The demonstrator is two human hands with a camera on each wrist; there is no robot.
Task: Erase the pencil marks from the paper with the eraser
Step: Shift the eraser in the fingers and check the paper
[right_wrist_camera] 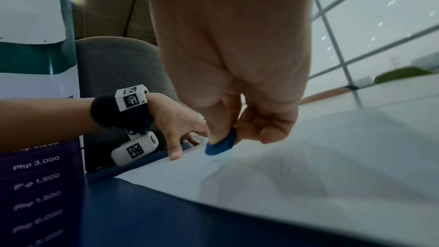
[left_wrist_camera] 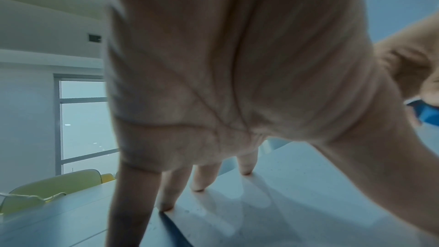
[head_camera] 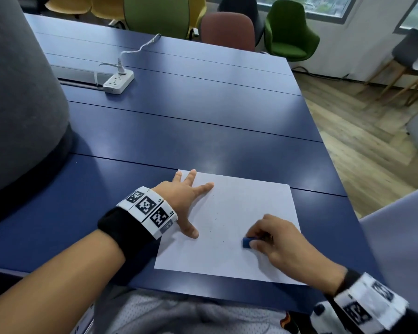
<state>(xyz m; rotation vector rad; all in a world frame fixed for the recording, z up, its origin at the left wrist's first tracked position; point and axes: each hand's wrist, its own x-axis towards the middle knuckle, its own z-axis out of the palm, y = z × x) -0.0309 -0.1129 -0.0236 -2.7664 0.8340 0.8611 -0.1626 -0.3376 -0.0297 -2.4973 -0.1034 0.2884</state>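
I judge the thin, floppy paper needs my left hand splayed flat on it while my right hand pinches the small blue eraser low.

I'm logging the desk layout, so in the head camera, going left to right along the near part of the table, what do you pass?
Left wristband → left hand, fingers spread flat on the paper → blue eraser → right hand pinching it → right wristband.
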